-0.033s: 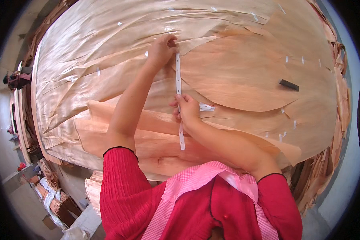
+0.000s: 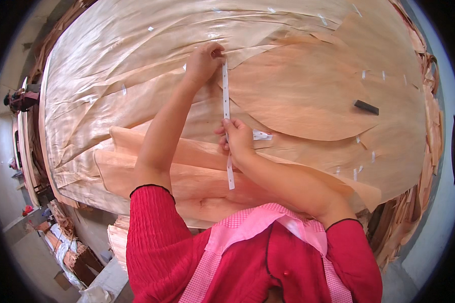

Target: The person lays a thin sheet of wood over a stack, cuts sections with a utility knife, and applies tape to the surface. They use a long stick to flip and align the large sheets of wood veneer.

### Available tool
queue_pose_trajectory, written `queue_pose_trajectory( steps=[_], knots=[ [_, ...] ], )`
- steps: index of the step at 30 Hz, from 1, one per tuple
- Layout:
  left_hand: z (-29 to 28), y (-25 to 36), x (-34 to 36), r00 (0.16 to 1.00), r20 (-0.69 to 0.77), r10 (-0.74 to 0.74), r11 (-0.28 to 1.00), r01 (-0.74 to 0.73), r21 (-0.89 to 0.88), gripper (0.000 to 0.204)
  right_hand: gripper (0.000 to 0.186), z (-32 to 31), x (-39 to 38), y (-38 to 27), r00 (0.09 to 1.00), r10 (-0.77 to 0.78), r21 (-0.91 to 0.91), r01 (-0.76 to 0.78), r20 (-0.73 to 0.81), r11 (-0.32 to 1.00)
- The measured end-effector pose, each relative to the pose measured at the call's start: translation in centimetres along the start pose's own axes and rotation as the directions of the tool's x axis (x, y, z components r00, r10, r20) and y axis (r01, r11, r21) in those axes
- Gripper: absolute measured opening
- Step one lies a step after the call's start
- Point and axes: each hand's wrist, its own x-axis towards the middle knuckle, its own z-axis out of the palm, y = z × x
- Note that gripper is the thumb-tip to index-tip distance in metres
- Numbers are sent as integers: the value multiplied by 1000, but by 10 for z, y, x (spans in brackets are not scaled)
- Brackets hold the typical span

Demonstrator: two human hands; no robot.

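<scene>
A narrow white strip of paper tape [image 2: 226, 96], dotted along its length with small marks or holes, runs straight between my hands. Its upper end meets the fingers of my left hand [image 2: 205, 61], which are curled and pinched there. Lower down, my right hand [image 2: 238, 137] grips the strip between thumb and fingers, and the free tail hangs below toward me. Beneath lie thin tan wood veneer sheets [image 2: 298, 91], one with a rounded edge to the right of the strip. A short crumpled piece of white tape [image 2: 261, 135] shows just beside my right hand.
A small black block [image 2: 366, 107] lies on the veneer at the right. Loose peach veneer pieces [image 2: 197, 179] overlap at the near edge, partly raised. Small white tape bits dot the surface. Ragged veneer edges [image 2: 423, 197] stick out at the right. Someone [image 2: 23, 101] is at the far left.
</scene>
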Motion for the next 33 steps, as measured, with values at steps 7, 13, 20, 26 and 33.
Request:
queue_pose_trajectory(
  steps=[7, 13, 20, 26, 33],
  knots=[
    [-40, 7, -41, 829, 398, 392, 853, -490, 180, 34, 18, 0, 0, -1, 999, -46, 9, 46, -2, 999],
    [-46, 16, -75, 821, 481, 308, 747, -522, 413, 51, 21, 1, 4, 2, 998, -57, -25, 57, -11, 998],
    [-28, 25, -118, 756, 380, 533, 615, -655, 438, 37, 20, 1, 8, 1, 996, -86, -121, 82, -28, 989],
    [-27, 36, -123, 834, 337, 437, 749, -545, 377, 26, 21, -50, 15, -73, 938, -62, -933, 345, 340, 102],
    [-24, 14, -102, 964, -215, 157, 981, -127, 145, 24, 17, 6, 42, -77, 960, -186, -484, 268, 211, 833]
  ],
)
